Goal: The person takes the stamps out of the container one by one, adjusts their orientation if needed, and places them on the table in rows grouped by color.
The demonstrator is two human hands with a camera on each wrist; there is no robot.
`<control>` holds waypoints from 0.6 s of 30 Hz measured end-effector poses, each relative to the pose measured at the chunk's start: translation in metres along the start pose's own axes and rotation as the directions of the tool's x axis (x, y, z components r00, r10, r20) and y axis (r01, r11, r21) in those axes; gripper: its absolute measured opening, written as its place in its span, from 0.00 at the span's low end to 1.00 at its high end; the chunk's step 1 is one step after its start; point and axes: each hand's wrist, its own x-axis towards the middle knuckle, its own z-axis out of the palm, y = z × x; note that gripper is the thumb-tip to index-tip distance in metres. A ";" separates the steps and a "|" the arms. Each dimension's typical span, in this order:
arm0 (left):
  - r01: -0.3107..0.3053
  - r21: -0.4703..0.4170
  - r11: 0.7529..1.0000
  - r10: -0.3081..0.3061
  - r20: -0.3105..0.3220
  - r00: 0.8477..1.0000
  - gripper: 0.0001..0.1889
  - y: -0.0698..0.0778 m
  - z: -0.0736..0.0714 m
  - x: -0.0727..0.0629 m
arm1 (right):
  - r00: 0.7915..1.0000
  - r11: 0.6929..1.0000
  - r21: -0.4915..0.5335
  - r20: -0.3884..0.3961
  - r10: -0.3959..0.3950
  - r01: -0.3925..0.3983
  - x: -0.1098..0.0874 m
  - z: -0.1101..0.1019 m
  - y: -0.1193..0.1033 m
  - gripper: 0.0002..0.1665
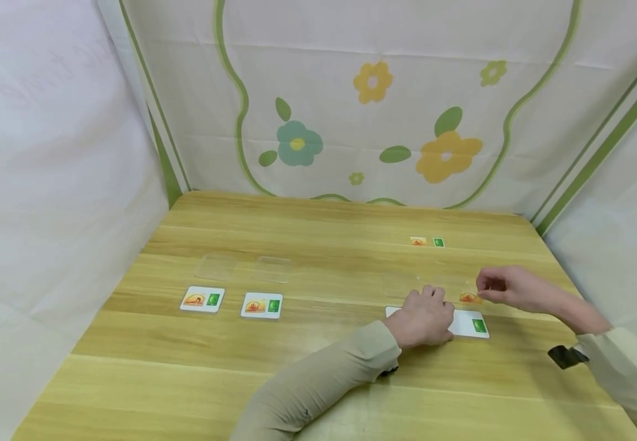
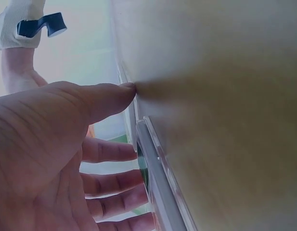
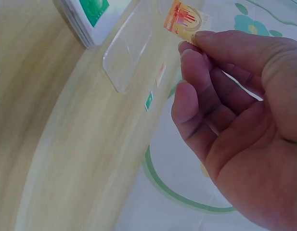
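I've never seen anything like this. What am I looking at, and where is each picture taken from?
There's no machine working here, only a person's two bare hands. The wide picture comes from a camera worn on the head; the two close ones come from a camera on each wrist. On the wooden table, toward the left, lie two cards with orange and green pictures. There are also some clear plastic sheets and, farther back, two small pictures. The right hand pinches a small orange picture; the left hand is over white cards.
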 end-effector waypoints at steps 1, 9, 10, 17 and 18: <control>-0.001 0.000 1.000 0.001 -0.002 1.000 0.26 0.000 0.000 0.000 | 1.000 1.000 0.001 -0.005 0.002 -0.002 0.001 -0.001 0.000 0.06; 0.014 -0.015 1.000 -0.014 0.007 1.000 0.26 0.001 0.001 0.002 | 0.999 0.999 -0.030 -0.040 0.017 -0.018 0.010 -0.004 0.005 0.06; 0.015 -0.016 1.000 -0.015 0.009 1.000 0.26 0.001 0.001 0.002 | 0.999 0.999 -0.029 -0.037 0.021 -0.022 0.011 -0.004 0.006 0.06; 0.018 -0.034 0.999 -0.018 0.007 1.000 0.25 0.000 0.002 0.003 | 0.999 0.999 -0.018 -0.035 0.038 -0.039 0.020 -0.009 0.004 0.04; 0.021 -0.042 0.999 -0.021 0.009 1.000 0.25 0.000 0.002 0.003 | 0.999 0.999 -0.016 -0.032 0.038 -0.039 0.021 -0.009 0.004 0.04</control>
